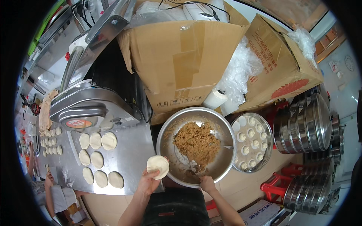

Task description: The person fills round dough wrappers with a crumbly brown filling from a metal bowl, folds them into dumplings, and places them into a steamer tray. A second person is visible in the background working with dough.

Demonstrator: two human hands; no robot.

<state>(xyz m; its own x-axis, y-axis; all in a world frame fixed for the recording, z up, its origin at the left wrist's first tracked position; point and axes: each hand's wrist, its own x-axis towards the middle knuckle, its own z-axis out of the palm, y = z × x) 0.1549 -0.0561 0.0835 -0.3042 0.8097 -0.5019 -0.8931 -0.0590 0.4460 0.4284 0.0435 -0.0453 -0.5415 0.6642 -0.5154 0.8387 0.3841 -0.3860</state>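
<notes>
My left hand holds up a round dough wrapper, thumb across its face, beside the rim of a large steel bowl. A mound of brown minced filling lies in that bowl. Low in the bowl, my right hand grips the handle of a spoon-like tool; its head is partly hidden and smeared with filling. Several flattened dough rounds rest on the steel table to the left. A round steamer tray with several small filled buns stands right of the bowl.
A dough machine stands at the table's back. Cardboard boxes rise behind the bowl, with plastic wrap between them. Stacked steel steamers and red stools are on the right. At far left, another person's hand holds a blade.
</notes>
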